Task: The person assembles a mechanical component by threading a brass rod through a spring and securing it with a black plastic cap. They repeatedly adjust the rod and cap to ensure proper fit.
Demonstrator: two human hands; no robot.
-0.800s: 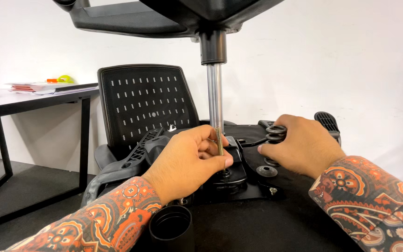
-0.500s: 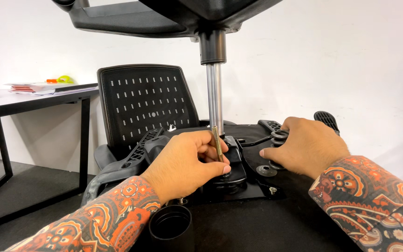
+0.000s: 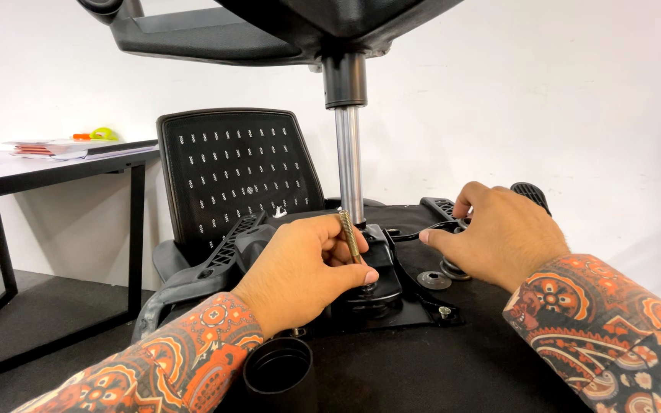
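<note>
Bolt [image 3: 350,235] now lifted in left hand [image 3: 300,271]; right hand [image 3: 499,233] shifted right.

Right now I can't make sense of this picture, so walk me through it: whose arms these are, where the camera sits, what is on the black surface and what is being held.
The single view comes from a camera worn on a person's head, looking down at their own two bare hands in patterned sleeves. The left hand pinches a long brass-coloured threaded bolt, held nearly upright. The right hand rests on a black lever by the edge of the mechanism. Between them lies a black metal chair mechanism plate on an upturned black seat, with a shiny gas-lift column rising to the chair base overhead. A round washer lies on the plate, a black cap nearer the camera. Behind stand a mesh backrest and a desk.
</note>
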